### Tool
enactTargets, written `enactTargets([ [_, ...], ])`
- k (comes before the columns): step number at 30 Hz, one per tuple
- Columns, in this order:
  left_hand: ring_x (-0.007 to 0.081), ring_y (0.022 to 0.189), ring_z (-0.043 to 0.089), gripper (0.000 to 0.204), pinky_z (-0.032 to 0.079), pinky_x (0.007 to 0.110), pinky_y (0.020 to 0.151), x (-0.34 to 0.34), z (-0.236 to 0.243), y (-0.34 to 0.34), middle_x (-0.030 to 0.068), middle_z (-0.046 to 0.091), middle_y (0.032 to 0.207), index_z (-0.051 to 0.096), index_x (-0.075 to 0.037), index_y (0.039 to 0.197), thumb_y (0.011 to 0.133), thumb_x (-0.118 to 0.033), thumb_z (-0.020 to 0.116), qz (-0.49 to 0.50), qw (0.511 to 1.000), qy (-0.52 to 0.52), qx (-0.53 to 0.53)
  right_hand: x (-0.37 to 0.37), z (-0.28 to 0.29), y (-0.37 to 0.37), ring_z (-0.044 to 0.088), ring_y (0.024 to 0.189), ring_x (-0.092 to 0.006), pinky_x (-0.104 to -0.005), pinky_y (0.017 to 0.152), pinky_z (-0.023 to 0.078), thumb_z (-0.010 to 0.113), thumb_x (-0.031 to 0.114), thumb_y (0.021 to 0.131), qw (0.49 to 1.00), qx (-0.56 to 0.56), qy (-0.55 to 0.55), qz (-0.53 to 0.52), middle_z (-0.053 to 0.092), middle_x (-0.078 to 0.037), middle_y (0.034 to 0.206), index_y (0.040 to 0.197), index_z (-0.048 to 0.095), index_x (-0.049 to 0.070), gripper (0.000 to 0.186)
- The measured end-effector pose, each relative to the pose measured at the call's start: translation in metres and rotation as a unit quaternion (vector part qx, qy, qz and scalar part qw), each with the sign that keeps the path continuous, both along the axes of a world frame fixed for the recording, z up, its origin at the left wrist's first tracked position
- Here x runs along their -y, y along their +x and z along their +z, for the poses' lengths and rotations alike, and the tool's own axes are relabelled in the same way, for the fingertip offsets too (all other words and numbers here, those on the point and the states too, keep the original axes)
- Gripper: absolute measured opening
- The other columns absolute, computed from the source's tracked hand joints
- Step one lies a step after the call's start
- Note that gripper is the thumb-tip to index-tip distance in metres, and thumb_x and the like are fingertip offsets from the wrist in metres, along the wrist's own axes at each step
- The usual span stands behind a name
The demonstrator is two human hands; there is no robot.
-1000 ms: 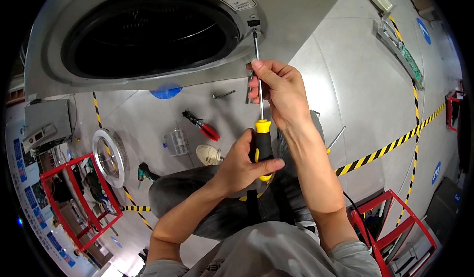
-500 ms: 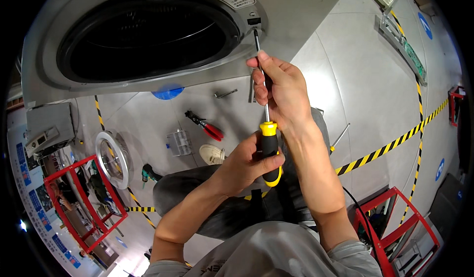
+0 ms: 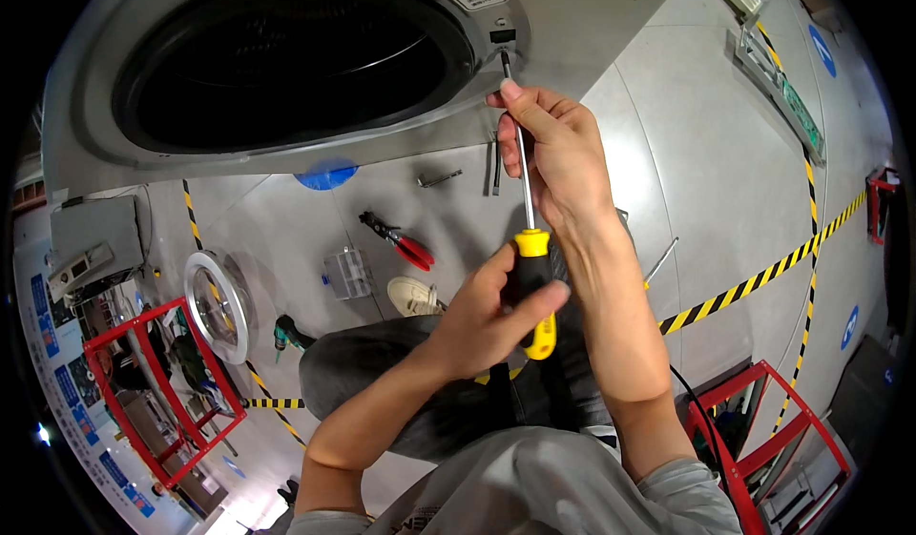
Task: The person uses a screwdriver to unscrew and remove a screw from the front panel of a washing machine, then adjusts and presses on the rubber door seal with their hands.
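The left hand (image 3: 485, 318) curls closed round a steel-shafted, black-and-yellow screwdriver (image 3: 531, 242); the right hand (image 3: 570, 158) pinches its shaft, tip seemingly touching the grey metal panel (image 3: 582, 20) near its lower right corner.

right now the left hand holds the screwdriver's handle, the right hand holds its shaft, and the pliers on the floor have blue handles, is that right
Not quite: the pliers on the floor have red handles, not blue, as the head view shows. The left hand does hold the screwdriver by its handle, and the right hand its shaft.
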State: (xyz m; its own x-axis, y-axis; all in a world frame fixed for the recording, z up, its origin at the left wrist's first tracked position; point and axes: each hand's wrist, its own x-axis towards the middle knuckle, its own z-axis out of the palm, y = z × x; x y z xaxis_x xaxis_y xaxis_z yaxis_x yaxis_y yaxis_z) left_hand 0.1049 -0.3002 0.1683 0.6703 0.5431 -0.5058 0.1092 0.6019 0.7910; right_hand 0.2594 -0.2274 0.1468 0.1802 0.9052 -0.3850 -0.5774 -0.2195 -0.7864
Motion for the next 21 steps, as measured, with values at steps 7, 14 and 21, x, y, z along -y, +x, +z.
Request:
enactTargets([
  [7, 0.0136, 0.098, 0.060, 0.036, 0.048, 0.028, 0.087, -0.007, 0.000, -0.007, 0.0073, 0.061, 0.108, 0.051, 0.000, 0.124, 0.093, -0.012, 0.064, -0.041, 0.991, -0.112, 0.057, 0.001, 0.006, -0.003, 0.051, 0.055, -0.0088, -0.0216, 0.048, 0.041, 0.053, 0.023, 0.101, 0.992, -0.124, -0.009, -0.016, 0.058, -0.002, 0.069, 0.102, 0.061, -0.003, 0.027],
  [14, 0.0177, 0.100, 0.063, 0.040, 0.050, 0.032, 0.090, -0.005, 0.005, -0.004, 0.0089, 0.062, 0.108, 0.049, 0.000, 0.127, 0.090, -0.007, 0.064, 0.015, 0.971, -0.219, 0.096, -0.002, -0.004, 0.003, 0.044, 0.052, -0.0090, -0.0209, 0.043, 0.038, 0.049, 0.020, 0.103, 0.977, -0.212, 0.019, -0.014, 0.055, -0.004, 0.073, 0.102, 0.058, -0.005, 0.027],
  [21, 0.0160, 0.102, 0.061, 0.043, 0.049, 0.032, 0.092, -0.005, -0.001, -0.013, 0.0076, 0.062, 0.110, 0.047, 0.001, 0.128, 0.089, -0.005, 0.065, -0.030, 0.994, -0.092, 0.056, -0.001, 0.006, -0.005, 0.051, 0.057, -0.0083, -0.0210, 0.048, 0.041, 0.054, 0.020, 0.100, 0.989, -0.146, -0.006, -0.024, 0.059, -0.002, 0.075, 0.106, 0.060, -0.005, 0.026],
])
